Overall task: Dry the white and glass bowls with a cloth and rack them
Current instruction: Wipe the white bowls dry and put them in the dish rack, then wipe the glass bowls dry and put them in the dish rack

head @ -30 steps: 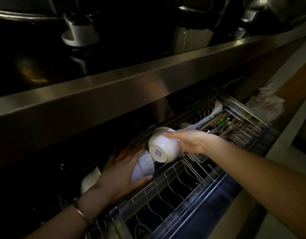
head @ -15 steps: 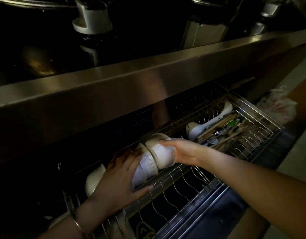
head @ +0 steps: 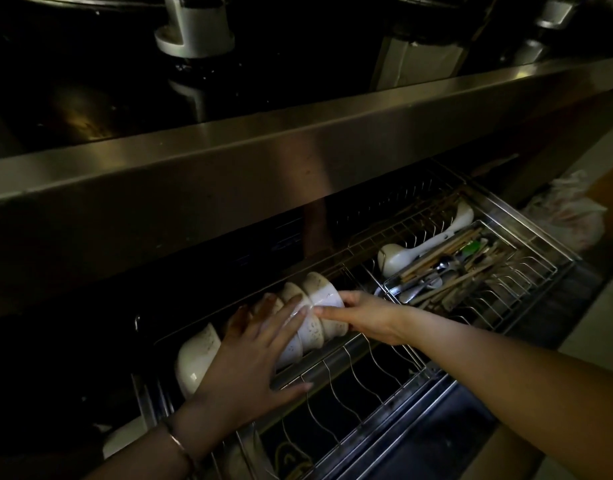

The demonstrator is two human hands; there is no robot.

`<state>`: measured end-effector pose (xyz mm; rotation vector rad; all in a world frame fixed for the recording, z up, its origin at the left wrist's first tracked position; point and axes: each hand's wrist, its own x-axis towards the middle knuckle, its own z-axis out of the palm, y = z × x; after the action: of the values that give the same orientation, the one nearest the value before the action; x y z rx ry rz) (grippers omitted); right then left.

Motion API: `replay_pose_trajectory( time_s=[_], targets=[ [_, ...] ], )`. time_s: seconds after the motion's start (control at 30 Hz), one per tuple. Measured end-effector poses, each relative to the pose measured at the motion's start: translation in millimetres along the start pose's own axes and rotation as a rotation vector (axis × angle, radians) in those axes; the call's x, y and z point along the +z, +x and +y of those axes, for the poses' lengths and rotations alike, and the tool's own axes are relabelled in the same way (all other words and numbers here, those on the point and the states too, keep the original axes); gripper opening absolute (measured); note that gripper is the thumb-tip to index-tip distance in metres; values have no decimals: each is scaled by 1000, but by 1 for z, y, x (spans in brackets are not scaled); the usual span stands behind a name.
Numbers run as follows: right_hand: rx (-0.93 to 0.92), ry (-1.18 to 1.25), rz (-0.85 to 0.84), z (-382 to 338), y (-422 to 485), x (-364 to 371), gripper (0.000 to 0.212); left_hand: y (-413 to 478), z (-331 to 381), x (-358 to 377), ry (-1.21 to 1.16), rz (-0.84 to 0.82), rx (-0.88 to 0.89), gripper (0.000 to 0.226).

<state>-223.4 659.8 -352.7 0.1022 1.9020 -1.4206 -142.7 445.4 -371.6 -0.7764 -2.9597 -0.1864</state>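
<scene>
From the head camera, my one view, I am looking down past a brushed steel counter edge (head: 229, 168) into a pulled-out wire dish rack (head: 336, 363) in dim light.

The white speckled ceramic bowl (head: 324, 295) lies on its side at the right end of a row of nested white bowls (head: 300, 336). The row stands in the back channel of the rack, rims facing up and to the left. The right hand (head: 367, 315) has this bowl by its foot end. The thumb sits on the upper side and the forefinger stretches out along the lower side, so the bowl's base is pinched between them. I cannot tell how the other fingers lie behind it.

The left hand (head: 253, 355) lies flat over the row just to the left. Its fingers are straight and spread across the bowls' sides, and one fingertip nearly meets the right forefinger. The thumb reaches down to the rack's front rail.

A thin metal bangle (head: 178, 445) circles the left wrist. Another larger white bowl (head: 194, 358) stands tilted at the far left of the rack, apart from the row. To the right, a wire cutlery basket (head: 526, 268) holds wooden chopsticks (head: 447, 249) and metal spoons, with a long white ceramic ladle (head: 426, 244) beside it.
</scene>
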Motion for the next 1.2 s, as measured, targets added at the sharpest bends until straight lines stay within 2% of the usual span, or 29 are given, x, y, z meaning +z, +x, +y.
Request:
replay_pose_trajectory(
  time_s=[0.1,0.2,0.33,0.4,0.5,0.57,0.6,0.67,0.77,0.9,1.07,1.2],
  targets=[
    [-22,-158,10,-3,-3,-3,33,0,2,2,-3,13,8,94],
    [-65,-318,-9,-13,-9,-6,28,0,1,2,-5,-4,-2,95],
    [-97,-652,11,-24,-17,-11,40,1,-1,-3,-2,-82,-4,89],
    [-85,-730,68,-30,-27,-14,50,2,-3,-8,-30,-136,-23,85],
    [-86,-669,191,-39,-55,-15,60,3,0,-26,-90,-142,-28,84],
    [-133,-625,282,-44,-78,-11,60,2,1,-39,-120,-123,-5,95],
    [-171,-609,324,-46,-90,-7,59,0,3,-49,-142,-163,-4,98],
    [-239,-569,399,-48,-116,4,56,-4,11,-69,-185,-159,25,98],
    [-362,-511,517,-52,-157,26,51,-11,26,-104,-203,-95,96,92],
    [-569,-391,694,-73,-204,63,49,-33,26,-162,-293,70,211,67],
    [-795,-339,761,-123,-243,127,54,-85,7,-248,-323,235,278,53],
    [-972,-383,713,-172,-250,182,54,-135,-26,-312,-260,329,300,52]
  ],
)
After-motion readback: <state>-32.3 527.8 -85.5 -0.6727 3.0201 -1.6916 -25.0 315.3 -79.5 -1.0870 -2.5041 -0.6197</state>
